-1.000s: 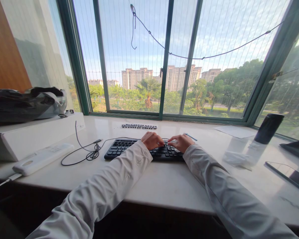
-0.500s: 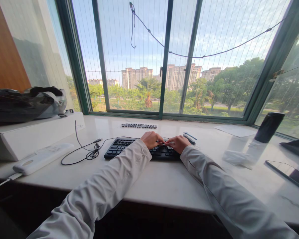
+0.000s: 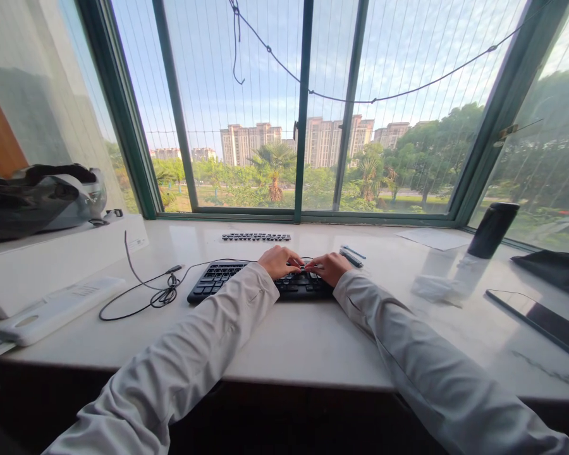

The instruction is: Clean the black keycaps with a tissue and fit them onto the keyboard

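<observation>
A black keyboard (image 3: 209, 285) lies on the pale stone-like counter, its middle partly covered by my hands and sleeves. My left hand (image 3: 279, 261) is over its upper middle, thumb and fingers closed in a pinch. Facing it from the right, my right hand (image 3: 334, 268) is pinched too, its fingertips close to those of the left. Whatever sits between the fingertips is too small to make out. Behind the keyboard, several small black keycaps (image 3: 256, 237) are laid out in rows. Slim pen-like tools (image 3: 351, 256) rest just beyond my right hand.
A coiled black cable (image 3: 164, 296) lies left of the keyboard, near a white power strip (image 3: 59, 309) and a white box (image 3: 118, 243). On the right are a crumpled clear plastic bag (image 3: 436, 288), a phone (image 3: 543, 322) and a black cylinder (image 3: 493, 230). Windows (image 3: 298, 158) rise behind.
The view has shifted, so the whole scene sits slightly further left. Both hands stay pinched over the same part of the keyboard, with only small finger movement.
</observation>
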The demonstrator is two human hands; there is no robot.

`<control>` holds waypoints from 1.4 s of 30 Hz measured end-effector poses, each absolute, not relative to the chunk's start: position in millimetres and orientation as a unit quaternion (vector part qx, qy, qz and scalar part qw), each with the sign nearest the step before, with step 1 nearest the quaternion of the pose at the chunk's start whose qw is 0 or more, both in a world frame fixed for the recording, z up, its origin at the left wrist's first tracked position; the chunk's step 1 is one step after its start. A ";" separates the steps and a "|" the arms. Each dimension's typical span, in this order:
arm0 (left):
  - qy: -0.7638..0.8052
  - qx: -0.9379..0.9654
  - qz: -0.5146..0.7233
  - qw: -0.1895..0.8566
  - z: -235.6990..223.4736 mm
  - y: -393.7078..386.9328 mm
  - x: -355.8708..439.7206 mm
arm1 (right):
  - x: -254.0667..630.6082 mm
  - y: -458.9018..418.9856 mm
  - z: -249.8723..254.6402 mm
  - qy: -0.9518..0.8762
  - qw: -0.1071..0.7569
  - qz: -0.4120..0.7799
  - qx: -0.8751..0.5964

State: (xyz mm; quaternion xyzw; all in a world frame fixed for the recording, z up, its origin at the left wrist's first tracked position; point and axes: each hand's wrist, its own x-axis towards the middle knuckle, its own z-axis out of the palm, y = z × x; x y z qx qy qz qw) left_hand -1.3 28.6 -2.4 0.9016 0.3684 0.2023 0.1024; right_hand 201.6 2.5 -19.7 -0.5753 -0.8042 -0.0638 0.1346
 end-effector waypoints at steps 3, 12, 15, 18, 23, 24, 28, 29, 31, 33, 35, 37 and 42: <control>0.363 0.899 0.202 0.140 -6.0 32.0 -0.5 | 201.4 2.1 -19.5 -0.804 0.133 -0.068 -0.576; 0.360 0.898 0.218 0.127 -2.5 30.3 -0.9 | 199.9 -1.1 -17.9 -0.800 0.136 -0.061 -0.582; 0.372 0.896 0.217 0.111 -2.9 30.2 -0.5 | 199.3 -1.8 -16.9 -0.800 0.144 -0.054 -0.580; 0.375 0.894 0.220 0.112 -6.5 31.8 0.2 | 198.5 -3.0 -15.7 -0.800 0.137 -0.050 -0.583; 0.384 0.898 0.196 0.088 -4.7 29.4 0.0 | 197.2 -6.4 -13.3 -0.797 0.117 -0.061 -0.589; 0.387 0.902 0.180 0.070 -1.8 26.8 -0.3 | 196.9 -7.0 -12.8 -0.797 0.114 -0.065 -0.590; 0.413 0.906 0.088 -0.008 11.6 12.4 0.2 | 196.1 -8.9 -11.8 -0.798 0.104 -0.067 -0.590; 0.420 0.905 0.072 -0.022 13.9 9.2 0.9 | 196.0 -9.1 -11.7 -0.798 0.101 -0.062 -0.591; 0.429 0.901 0.053 -0.039 16.4 4.8 2.6 | 195.4 -9.5 -11.7 -0.797 0.099 -0.050 -0.593; 0.436 0.898 0.043 -0.045 17.0 2.8 4.5 | 194.4 -10.2 -11.2 -0.798 0.100 -0.043 -0.593; 0.437 0.897 0.037 -0.046 17.4 1.9 5.9 | 192.7 -11.7 -9.7 -0.800 0.098 -0.048 -0.590; 0.434 0.899 0.031 -0.046 18.7 1.0 6.9 | 190.4 -14.4 -6.8 -0.805 0.085 -0.061 -0.584; 0.434 0.899 0.022 -0.059 23.3 -3.7 9.5 | 183.7 -22.2 2.6 -0.814 0.030 -0.091 -0.572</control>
